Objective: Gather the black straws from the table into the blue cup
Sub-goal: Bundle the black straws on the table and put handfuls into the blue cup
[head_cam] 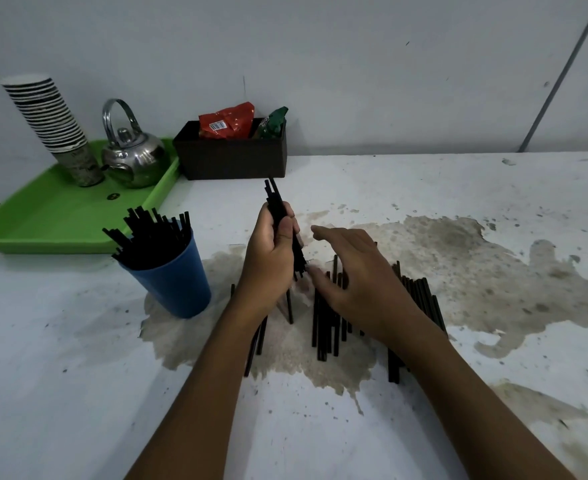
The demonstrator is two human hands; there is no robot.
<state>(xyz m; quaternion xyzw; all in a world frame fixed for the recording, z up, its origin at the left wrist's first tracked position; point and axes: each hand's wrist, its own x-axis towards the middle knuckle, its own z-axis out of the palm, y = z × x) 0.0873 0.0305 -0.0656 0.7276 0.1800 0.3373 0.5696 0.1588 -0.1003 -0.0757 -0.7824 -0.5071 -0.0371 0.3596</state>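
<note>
- Left hand (272, 255): we grip a bundle of black straws (283, 216) upright above the bench (77, 393).
- Left of it stands the blue cup (169, 282), already bristling with straws.
- Right hand (358, 285): our fingers are spread and relaxed over the loose straws (420, 299) lying on the bench.

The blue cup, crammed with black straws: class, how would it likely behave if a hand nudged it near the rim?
The blue cup looks tall with a narrow base, so it would probably tip rather than slide. The straws in the cup fan out leftward above the rim, likely shifting weight that way. It seems to be light plastic, so even a gentle push may move it.
</note>
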